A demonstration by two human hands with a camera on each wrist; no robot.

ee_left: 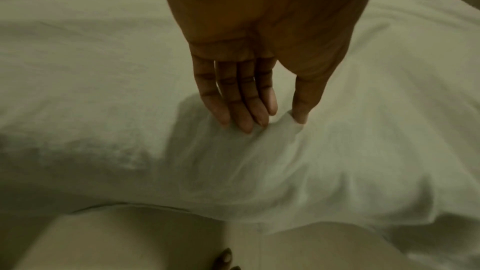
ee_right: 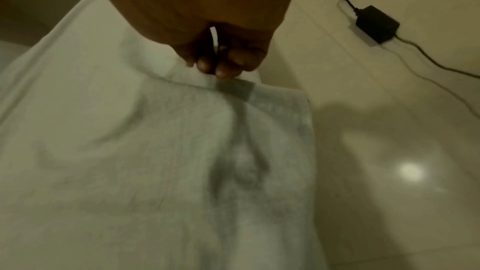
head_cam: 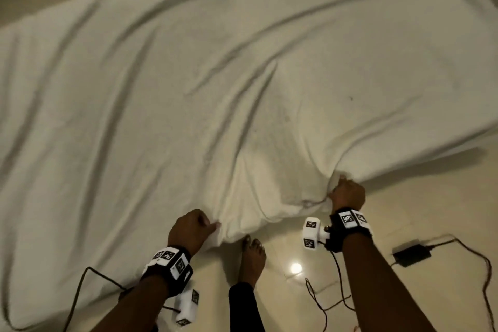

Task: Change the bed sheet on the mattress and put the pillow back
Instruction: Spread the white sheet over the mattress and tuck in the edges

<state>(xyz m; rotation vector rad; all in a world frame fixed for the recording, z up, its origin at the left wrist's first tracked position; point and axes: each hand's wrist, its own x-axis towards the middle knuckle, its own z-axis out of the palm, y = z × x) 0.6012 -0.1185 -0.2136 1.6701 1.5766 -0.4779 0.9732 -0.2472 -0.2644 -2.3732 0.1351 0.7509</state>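
A wrinkled white bed sheet (head_cam: 242, 75) lies spread wide in front of me, its near edge bunched by my feet. What is under it stays hidden. My left hand (head_cam: 194, 228) points down at the near edge. In the left wrist view my left hand (ee_left: 283, 118) pinches a small ridge of sheet (ee_left: 337, 161) between thumb and straight fingers. My right hand (head_cam: 347, 194) grips the lifted edge further right. Seen from the right wrist, my right hand (ee_right: 221, 67) has its fingers curled round the hem of the sheet (ee_right: 130, 171). No pillow is in view.
Glossy beige floor tiles lie to the right and near me. A black power adapter (head_cam: 412, 252) with its cable rests on them at right, also seen as the adapter (ee_right: 376, 25). My bare foot (head_cam: 252, 256) stands at the sheet's edge. A thin cable (head_cam: 78, 291) runs over the sheet at lower left.
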